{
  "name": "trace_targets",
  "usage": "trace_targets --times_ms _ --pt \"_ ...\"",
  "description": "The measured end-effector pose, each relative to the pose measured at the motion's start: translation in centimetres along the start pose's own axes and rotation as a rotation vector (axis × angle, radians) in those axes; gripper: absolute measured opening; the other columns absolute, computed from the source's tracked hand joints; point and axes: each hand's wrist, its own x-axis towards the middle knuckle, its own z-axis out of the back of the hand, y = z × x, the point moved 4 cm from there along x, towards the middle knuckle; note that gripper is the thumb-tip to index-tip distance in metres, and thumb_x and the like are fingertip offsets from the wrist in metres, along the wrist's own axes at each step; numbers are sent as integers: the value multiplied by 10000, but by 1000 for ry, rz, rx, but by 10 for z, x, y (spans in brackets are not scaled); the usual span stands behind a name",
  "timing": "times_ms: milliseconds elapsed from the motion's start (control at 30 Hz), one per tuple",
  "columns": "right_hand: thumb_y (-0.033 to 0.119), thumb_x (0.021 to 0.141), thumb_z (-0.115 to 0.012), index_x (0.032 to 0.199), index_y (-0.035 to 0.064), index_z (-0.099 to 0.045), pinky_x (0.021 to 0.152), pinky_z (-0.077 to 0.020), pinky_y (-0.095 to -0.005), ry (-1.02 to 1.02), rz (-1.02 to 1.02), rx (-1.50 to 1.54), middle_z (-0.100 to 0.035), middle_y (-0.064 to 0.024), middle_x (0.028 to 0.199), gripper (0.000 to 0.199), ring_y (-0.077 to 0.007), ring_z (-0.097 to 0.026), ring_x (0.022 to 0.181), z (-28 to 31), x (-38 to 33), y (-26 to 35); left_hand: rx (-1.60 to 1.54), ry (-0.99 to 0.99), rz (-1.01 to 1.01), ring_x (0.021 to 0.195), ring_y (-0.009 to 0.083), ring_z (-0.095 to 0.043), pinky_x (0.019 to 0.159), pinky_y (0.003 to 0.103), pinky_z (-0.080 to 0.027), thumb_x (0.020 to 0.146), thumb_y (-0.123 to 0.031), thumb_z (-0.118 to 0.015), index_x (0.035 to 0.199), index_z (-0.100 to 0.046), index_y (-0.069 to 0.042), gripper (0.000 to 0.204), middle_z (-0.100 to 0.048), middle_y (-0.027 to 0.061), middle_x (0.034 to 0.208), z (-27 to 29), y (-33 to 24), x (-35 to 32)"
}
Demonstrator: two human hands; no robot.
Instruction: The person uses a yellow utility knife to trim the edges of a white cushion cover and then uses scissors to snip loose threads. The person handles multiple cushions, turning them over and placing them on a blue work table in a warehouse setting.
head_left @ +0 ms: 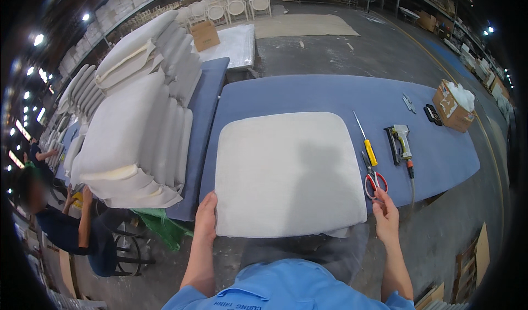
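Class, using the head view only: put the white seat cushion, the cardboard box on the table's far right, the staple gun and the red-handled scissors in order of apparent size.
1. White seat cushion, by far the largest.
2. Cardboard box.
3. Staple gun and red-handled scissors: these look close in length, so they are left unranked.
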Motion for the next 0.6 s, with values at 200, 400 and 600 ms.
trace_targets --times_ms 200,400,600 --pt "37 1001 -619 1483 4 -520 916 -488 -260 92 -70 -32 -661 -82 1261 494 -117 -621 1040 -27 10 -1 30 -27 -13 1205 205 -619 1051 339 -476 1120 -243 -458 1415 -557 46 425 -657 126 1333 7 0 -1" --pt "19 985 -591 1462 -11 -525 893 -497 -268 123 -25 -53 -674 -73 1143 482 -128 -628 1017 -40 16 4 36 -86 -4 1238 197 -601 1068 331 -465 1109 -268 -509 1445 -543 33 453 -647 110 1364 6 -1 -4" --pt "67 1019 -574 1508 -22 -472 930 -473 -270 98 -100 49 -650 -81 1158 508 -136 -605 1040 -41 20 -13 31 -53 3 1208 176 -597 1052 309 -450 1102 -292 -521 1433 -553 27 461 -656 92 1323 6 2 1"
